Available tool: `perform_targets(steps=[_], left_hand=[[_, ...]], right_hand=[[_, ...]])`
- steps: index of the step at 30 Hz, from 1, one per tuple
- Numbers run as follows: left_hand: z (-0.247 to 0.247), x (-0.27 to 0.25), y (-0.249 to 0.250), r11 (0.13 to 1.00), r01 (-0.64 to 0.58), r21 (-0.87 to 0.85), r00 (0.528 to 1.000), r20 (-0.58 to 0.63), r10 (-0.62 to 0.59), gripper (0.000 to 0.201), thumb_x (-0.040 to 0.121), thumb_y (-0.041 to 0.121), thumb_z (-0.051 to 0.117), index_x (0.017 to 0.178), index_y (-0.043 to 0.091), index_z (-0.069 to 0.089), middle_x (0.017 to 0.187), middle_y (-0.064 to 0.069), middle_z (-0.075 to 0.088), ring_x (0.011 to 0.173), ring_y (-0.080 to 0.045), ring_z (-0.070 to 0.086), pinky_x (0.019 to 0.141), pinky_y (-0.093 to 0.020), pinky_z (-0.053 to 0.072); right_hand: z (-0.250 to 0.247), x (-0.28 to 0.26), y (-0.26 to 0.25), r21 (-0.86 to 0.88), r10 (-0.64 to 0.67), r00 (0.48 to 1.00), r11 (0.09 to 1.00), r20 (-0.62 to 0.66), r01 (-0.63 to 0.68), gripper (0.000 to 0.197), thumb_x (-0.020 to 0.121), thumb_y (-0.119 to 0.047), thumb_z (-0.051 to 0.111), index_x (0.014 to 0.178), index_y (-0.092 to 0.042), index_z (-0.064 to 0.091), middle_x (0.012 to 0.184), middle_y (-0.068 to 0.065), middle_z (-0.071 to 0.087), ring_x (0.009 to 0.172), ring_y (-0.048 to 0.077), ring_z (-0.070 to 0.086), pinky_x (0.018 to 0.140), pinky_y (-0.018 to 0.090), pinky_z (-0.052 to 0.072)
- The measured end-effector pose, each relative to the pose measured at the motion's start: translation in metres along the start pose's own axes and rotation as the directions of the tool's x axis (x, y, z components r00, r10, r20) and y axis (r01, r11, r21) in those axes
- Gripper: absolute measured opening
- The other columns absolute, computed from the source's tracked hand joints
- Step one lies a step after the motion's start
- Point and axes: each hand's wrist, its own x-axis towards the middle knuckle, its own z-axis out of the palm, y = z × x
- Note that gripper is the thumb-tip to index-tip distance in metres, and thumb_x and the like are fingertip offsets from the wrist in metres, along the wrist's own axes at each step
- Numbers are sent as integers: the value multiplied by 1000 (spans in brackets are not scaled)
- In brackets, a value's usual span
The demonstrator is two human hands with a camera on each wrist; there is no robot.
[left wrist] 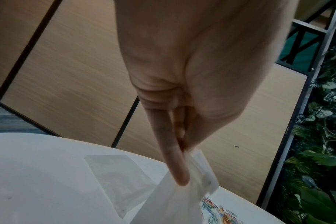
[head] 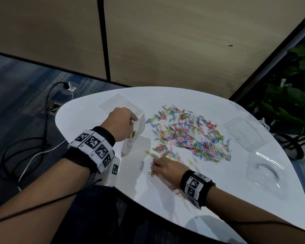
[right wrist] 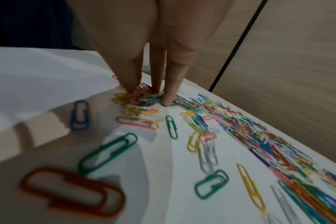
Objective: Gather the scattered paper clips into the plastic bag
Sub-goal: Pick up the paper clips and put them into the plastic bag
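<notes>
A wide scatter of coloured paper clips (head: 188, 136) (right wrist: 249, 128) covers the middle of the white table (head: 95, 120). Left of the pile, my left hand (head: 133, 120) (left wrist: 184, 151) pinches the top edge of a clear plastic bag (head: 139, 131) (left wrist: 175, 204), which hangs down to the table with a few clips showing inside. At the pile's near left edge, my right hand (head: 155, 165) (right wrist: 144, 94) has thumb and fingertips pinched around a small bunch of clips on the table.
A second flat clear bag (head: 120, 104) (left wrist: 113, 171) lies behind the left hand. Two clear plastic trays (head: 243, 132) (head: 264, 171) sit at the table's right side. Cables (head: 33, 148) run over the floor on the left. A plant (head: 292, 95) stands at the right.
</notes>
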Motion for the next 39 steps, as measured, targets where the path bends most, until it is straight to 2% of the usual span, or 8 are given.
perform_targets(steps=[6,11,13,17,20,29,33,39], left_hand=[[4,-1,8,1000,4,-2,999,52,-4,37,95,1,46,125,7,68,97,-16,76,94,-27,68,94,-41,56],[4,-3,13,1000,-9,1,996,83,9,36,96,1,46,125,5,67,95,-17,76,80,-28,75,88,-40,60],[4,-2,15,1000,-8,-6,996,91,9,36,95,0,46,125,5,67,96,-17,75,76,-29,76,86,-40,60],[5,0,15,1000,-3,-12,996,92,4,36,96,0,46,125,4,67,97,-17,74,74,-28,76,86,-40,61],[8,0,17,1000,0,-24,995,95,2,36,96,0,45,124,5,67,95,-16,74,69,-26,76,82,-38,62],[6,-2,19,998,-44,-48,996,78,48,35,91,-3,47,101,11,78,76,-14,76,68,-22,75,78,-39,62],[3,1,15,998,-27,-58,998,47,30,35,92,-1,47,105,11,77,76,-14,76,77,-25,73,85,-40,60],[2,3,9,998,17,-68,1000,23,-16,35,93,0,49,121,6,70,105,-18,73,94,-36,71,90,-42,59]], right_hand=[[-22,13,11,169,330,944,930,9,-327,15,91,-5,55,83,-9,67,85,6,63,77,25,59,67,32,49],[-48,4,30,750,764,644,405,36,-522,9,87,-11,69,91,-13,77,80,-1,74,70,10,68,71,17,57],[-61,2,34,919,812,568,114,133,-378,11,84,-8,73,95,-8,76,88,8,76,80,17,73,79,25,60],[-107,10,18,948,763,634,-282,128,148,16,85,5,68,100,8,70,90,19,73,85,28,72,84,32,59],[-128,29,1,944,735,672,-280,94,174,17,84,7,68,100,11,68,89,21,71,79,27,71,79,28,60],[-142,69,-12,946,785,619,198,4,-258,11,83,2,67,88,-1,76,76,17,73,67,29,73,68,33,62],[-144,65,-8,816,681,730,456,-64,-355,24,88,-5,60,107,-12,74,88,9,75,79,18,72,77,24,56],[-136,44,8,989,801,595,126,-58,-73,21,87,9,58,95,0,74,90,16,73,81,24,72,73,29,61]])
